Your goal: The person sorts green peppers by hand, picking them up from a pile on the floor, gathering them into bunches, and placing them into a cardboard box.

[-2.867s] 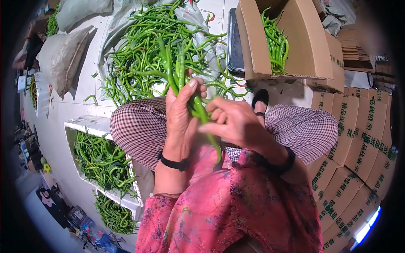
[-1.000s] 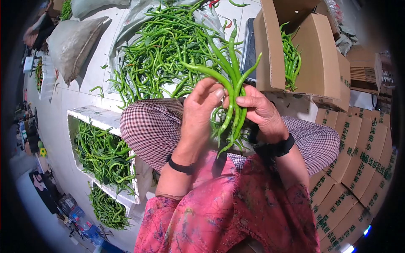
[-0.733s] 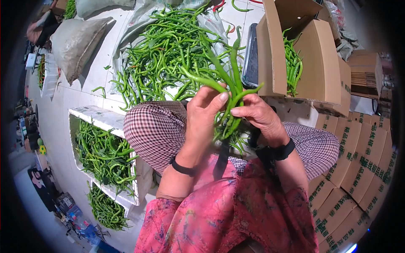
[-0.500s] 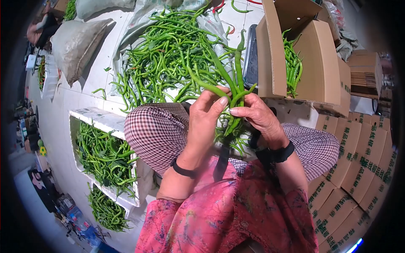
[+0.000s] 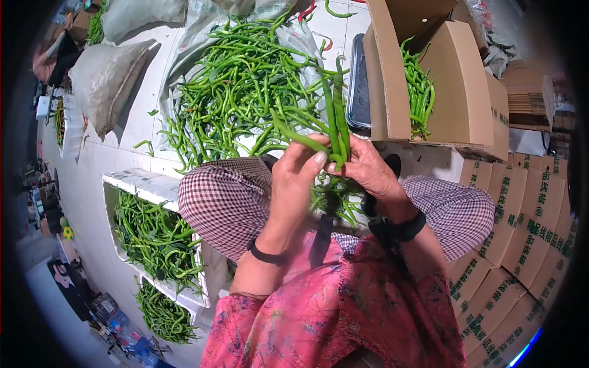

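Note:
Both hands meet in front of my lap around a small bunch of long green chili peppers (image 5: pixel 334 110). My left hand (image 5: pixel 297 175) is closed on the bunch, thumb and fingers pinching the pepper ends from the left. From the right, my right hand (image 5: pixel 371 172) has its thumb and fingers closed on the same ends. The longer peppers point up and away, and one slants to the left. Beyond the hands a big heap of green peppers (image 5: pixel 239 92) lies on plastic sheeting. More peppers (image 5: pixel 337 199) lie below the hands, between my legs.
An open cardboard box (image 5: pixel 472 92) with green peppers stands at the right, beside a dark tray (image 5: pixel 360 86). White foam boxes (image 5: pixel 144 187) of peppers stand at the left. Printed cartons (image 5: pixel 509 214) fill the lower right. Full sacks (image 5: pixel 110 80) and part of a person (image 5: pixel 52 58) are upper left.
Several lower pepper ends no longer stick out below the fingers, and the held bunch looks slimmer and more even. The right hand has turned slightly. The whole view has shifted a little.

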Action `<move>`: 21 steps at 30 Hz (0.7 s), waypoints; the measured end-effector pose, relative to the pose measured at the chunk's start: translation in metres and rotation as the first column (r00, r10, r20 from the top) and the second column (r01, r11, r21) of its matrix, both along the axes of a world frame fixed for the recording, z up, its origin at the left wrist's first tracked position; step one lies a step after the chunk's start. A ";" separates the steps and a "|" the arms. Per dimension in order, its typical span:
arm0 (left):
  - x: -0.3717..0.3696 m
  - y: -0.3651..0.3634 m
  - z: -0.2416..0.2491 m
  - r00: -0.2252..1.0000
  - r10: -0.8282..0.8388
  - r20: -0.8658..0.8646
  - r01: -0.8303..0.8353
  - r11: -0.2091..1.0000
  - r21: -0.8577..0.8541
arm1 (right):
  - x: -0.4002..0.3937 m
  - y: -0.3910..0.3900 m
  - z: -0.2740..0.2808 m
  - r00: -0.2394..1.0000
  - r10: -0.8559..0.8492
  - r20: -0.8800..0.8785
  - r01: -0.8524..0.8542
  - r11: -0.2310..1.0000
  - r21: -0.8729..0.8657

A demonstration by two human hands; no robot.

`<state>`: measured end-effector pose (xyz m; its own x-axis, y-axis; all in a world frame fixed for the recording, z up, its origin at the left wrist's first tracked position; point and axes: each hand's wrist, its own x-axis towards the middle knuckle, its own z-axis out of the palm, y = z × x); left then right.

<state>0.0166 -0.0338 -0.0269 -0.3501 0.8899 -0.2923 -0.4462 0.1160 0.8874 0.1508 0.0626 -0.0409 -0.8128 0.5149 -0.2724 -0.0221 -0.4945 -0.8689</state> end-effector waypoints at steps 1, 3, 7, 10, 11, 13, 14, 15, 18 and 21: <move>0.000 0.000 -0.001 1.000 -0.009 0.006 0.009 1.000 -0.001 | 0.000 0.000 0.000 1.000 -0.001 -0.002 0.001 1.000 0.000; 0.003 0.001 -0.002 1.000 0.009 0.005 -0.009 1.000 0.017 | 0.002 -0.001 0.000 0.998 -0.053 0.024 0.053 0.999 -0.010; 0.002 0.001 -0.006 0.994 -0.006 -0.112 0.014 0.997 0.072 | 0.003 -0.006 -0.009 0.989 -0.116 0.094 0.115 0.993 0.016; 0.005 0.003 -0.005 0.999 0.012 0.044 -0.016 0.997 0.078 | -0.001 -0.008 -0.013 0.974 -0.217 0.059 0.209 0.970 0.127; 0.004 0.002 -0.006 0.999 0.010 0.044 -0.014 0.997 0.075 | -0.002 -0.008 -0.013 0.958 -0.279 0.069 0.261 0.945 0.197; 0.000 0.003 -0.006 0.990 0.141 -0.017 -0.141 0.990 -0.005 | 0.000 -0.009 -0.007 0.925 -0.356 0.131 0.338 0.931 0.140; 0.000 0.005 -0.003 0.970 0.244 -0.015 -0.244 0.968 -0.056 | 0.002 -0.005 -0.005 0.936 -0.327 0.133 0.324 0.945 0.047; -0.004 0.005 -0.008 0.969 0.247 0.008 -0.246 0.968 -0.052 | 0.003 -0.005 -0.005 0.934 -0.335 0.120 0.337 0.941 0.005; -0.009 0.000 -0.015 0.977 -0.030 -0.210 -0.016 0.977 -0.215 | 0.006 -0.003 -0.009 0.931 -0.355 0.081 0.361 0.929 -0.080; -0.005 -0.007 -0.025 0.483 -0.626 -0.612 0.395 0.780 -0.486 | 0.009 0.003 -0.007 0.940 -0.335 0.058 0.340 0.925 -0.168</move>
<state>0.0118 -0.0403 -0.0524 -0.0458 0.9152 -0.4005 0.5238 0.3634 0.7705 0.1601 0.0652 -0.0481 -0.5901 0.7004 -0.4015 -0.1917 -0.6047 -0.7731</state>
